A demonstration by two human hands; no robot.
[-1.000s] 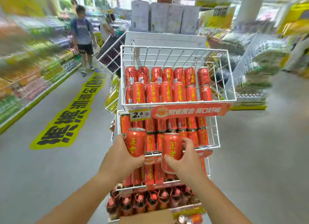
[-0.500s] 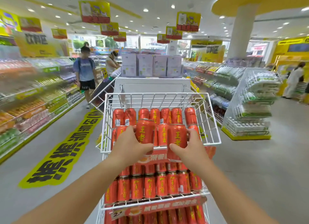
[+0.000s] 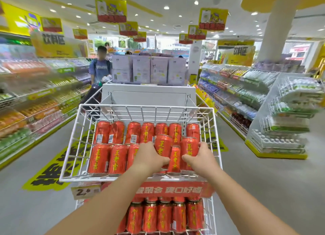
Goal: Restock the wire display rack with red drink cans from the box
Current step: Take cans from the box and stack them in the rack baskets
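My left hand (image 3: 149, 158) is curled round a red can (image 3: 162, 144). My right hand (image 3: 200, 157) is curled round another red can (image 3: 189, 150). Both cans stand up straight.

I hold them inside the top basket (image 3: 88, 179) of the wire rack (image 3: 211, 215), near the basket's front right corner. I cannot tell if they touch the basket floor yet. A third can (image 3: 174, 160) stands between my two hands, close to the front edge.

A back row of cans (image 3: 133, 132) runs along the back edge. A few front cans (image 3: 107, 158) stand by the front left corner. The lower cans (image 3: 163, 215) fill the basket below.

A red strip (image 3: 168, 189) and a price tag (image 3: 84, 191) hang under the front edge. Far behind the rack, a person in a blue shirt (image 3: 100, 67) stands in the aisle, beside some pale boxes (image 3: 149, 69).
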